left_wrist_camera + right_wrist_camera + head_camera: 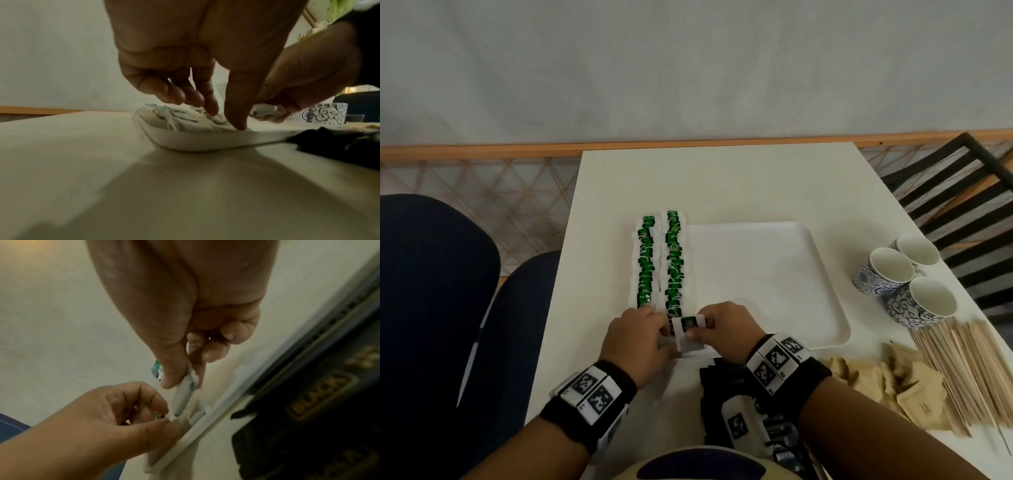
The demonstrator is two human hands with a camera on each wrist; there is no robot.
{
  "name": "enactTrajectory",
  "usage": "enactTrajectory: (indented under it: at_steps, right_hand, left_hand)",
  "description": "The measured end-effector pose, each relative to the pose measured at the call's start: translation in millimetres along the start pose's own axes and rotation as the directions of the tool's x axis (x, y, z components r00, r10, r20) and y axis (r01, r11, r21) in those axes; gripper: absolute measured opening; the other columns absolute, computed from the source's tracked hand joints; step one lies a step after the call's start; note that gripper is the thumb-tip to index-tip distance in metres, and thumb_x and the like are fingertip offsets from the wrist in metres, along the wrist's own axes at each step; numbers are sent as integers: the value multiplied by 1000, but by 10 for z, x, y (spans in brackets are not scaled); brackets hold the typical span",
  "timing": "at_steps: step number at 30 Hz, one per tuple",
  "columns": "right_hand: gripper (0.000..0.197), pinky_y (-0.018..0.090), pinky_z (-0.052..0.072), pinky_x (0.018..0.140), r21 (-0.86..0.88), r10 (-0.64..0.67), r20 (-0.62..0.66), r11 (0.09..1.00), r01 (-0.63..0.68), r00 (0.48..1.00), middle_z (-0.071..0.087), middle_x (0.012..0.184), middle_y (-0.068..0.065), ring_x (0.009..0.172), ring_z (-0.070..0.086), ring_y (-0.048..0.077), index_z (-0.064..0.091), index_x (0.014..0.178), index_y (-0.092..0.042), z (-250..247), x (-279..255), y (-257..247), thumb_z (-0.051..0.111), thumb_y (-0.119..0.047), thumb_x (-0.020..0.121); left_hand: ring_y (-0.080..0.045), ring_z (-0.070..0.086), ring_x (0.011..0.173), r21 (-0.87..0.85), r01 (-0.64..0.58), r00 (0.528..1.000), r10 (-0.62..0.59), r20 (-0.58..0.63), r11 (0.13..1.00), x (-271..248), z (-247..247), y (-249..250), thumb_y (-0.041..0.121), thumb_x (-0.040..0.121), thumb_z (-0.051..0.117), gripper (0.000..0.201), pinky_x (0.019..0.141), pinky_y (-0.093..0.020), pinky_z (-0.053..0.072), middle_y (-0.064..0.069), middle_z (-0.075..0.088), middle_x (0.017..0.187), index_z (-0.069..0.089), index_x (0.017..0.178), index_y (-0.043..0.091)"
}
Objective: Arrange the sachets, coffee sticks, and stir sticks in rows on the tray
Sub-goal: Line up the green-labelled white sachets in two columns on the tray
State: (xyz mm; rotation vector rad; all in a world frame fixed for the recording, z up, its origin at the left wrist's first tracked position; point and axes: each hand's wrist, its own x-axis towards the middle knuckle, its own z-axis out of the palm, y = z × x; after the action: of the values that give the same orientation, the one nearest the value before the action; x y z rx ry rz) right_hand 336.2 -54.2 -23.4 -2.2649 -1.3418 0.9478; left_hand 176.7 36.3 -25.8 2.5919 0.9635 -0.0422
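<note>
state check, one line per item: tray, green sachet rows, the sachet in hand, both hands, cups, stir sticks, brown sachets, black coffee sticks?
tray: flat on table, right part bare
green sachet rows: two rows along tray's left side
held sachet: pinched at near end of right row
right hand: pinches held sachet
left hand: fingers on the sachets
cups: three, upright, empty
stir sticks: loose pile off tray
brown sachets: heap off tray
black coffee sticks: off tray

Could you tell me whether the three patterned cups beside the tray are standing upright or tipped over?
Upright: all three cups stand on the table with their white insides facing up, right of the tray.
</note>
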Motion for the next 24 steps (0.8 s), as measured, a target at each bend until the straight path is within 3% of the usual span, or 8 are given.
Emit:
enactTrajectory:
  at_steps: [3,6,11,17,21,24]
  right_hand:
    - [41,22,30,52,-8,39,12,999,-39,999,44,57,-5,54,39,8,43,56,-21,36,29,32,69,-38,83]
    - [40,23,31,51,-31,56,42,998,-55,998,45,57,-4,57,42,13,44,56,-20,36,35,75,68,-36,83]
    - [37,24,32,53,-74,46,71,996,-41,996,44,60,-4,68,47,18,44,59,-19,-10,31,86,63,-33,88]
    - [42,22,29,50,29,75,32,997,-76,997,44,56,-5,53,40,8,43,53,-24,42,62,-20,68,-34,84]
    - [41,23,31,50,-10,96,47,995,-96,994,43,56,-3,62,45,17,43,54,-22,81,79,-77,69,-34,84]
    - [45,23,28,48,-32,111,66,994,-109,992,40,55,-2,55,39,14,40,54,-19,105,80,-104,69,-35,85]
  left_hand:
    - [-21,53,92,78,-16,1000,16,4,997,51,75,17,50,76,66,28,73,-33,42,8,54,93,61,96,31]
    - [-19,51,96,79,-21,1000,20,3,997,80,92,21,52,78,64,34,73,-32,36,9,53,97,61,108,35]
    - [-18,49,99,64,-8,1000,7,12,998,99,81,5,51,78,63,34,73,-31,29,12,45,93,60,109,38]
    - [-20,49,99,81,3,1000,-4,7,997,119,56,2,48,77,64,40,72,-32,30,8,52,100,61,115,37]
    - [-19,44,102,93,14,999,-18,41,996,140,28,-31,54,71,66,49,78,-32,35,7,47,104,58,117,40]
    - [-17,40,100,100,8,999,-13,42,995,147,12,-56,57,71,65,47,79,-31,33,7,40,103,58,115,42]
